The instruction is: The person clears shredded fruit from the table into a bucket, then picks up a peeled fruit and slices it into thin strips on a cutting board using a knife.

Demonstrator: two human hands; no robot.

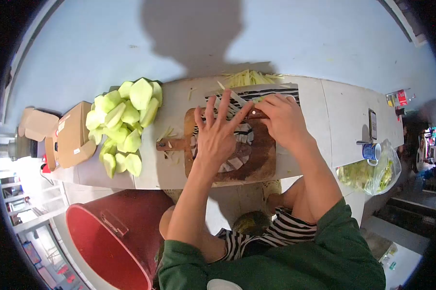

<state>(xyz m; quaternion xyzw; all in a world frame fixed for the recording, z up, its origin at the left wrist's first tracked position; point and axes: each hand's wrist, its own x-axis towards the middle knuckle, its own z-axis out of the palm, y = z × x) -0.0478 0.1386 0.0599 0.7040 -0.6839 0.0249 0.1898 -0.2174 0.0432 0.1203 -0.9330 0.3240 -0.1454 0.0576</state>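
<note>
A wooden cutting board (264, 162) with a striped round pattern lies on the counter, its handle pointing left. Over its upper left part my left hand (215, 137) is spread out, fingers pointing away from me. My right hand (284, 121) is closed round the brown handle of a knife (256, 113) at the board's upper right. The blade is hard to make out among the fingers and the black-and-white striped cloth (288, 94) behind the board. Beyond that cloth lies a heap of thin pale-green strips (252, 78), with loose bits near the board's handle.
Left of the board is a pile of peeled pale-green pieces (126, 116), beside a cardboard box (73, 133). A red bin (131, 212) stands below the counter's front edge. To the right are a phone (372, 124), a blue mug (371, 152), a plastic bag (384, 169) and a bottle (399, 98).
</note>
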